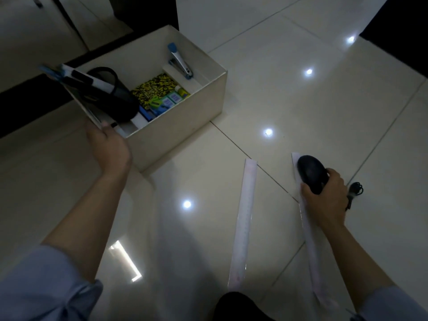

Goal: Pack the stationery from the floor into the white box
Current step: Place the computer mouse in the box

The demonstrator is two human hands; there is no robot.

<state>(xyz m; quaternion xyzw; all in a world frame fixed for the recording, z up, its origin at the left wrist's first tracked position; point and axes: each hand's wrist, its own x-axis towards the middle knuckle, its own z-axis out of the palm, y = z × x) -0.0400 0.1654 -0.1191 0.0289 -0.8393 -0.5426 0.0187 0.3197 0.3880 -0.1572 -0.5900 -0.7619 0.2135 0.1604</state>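
Observation:
The white box point(185, 121) stands open on the floor at centre left. Inside lie a yellow-black notebook point(154, 89), a blue-white stapler point(179, 61), a black mesh pen cup point(113, 96) on its side and small green and blue packs point(170, 100). My left hand point(108, 147) grips the near end of a flat bundle of folders and papers point(78, 89) that leans over the box's left rim. My right hand point(324, 193) grips a black computer mouse point(311, 173) just above the floor, its cable point(355, 191) trailing behind. Two long rulers point(245, 218) point(311, 249) lie on the tiles.
Glossy cream tiles with bright light reflections surround the box. A dark strip point(30, 89) runs behind the box at left, and a white wall panel point(220, 15) stands behind it. My dark knee point(238, 306) shows at the bottom edge.

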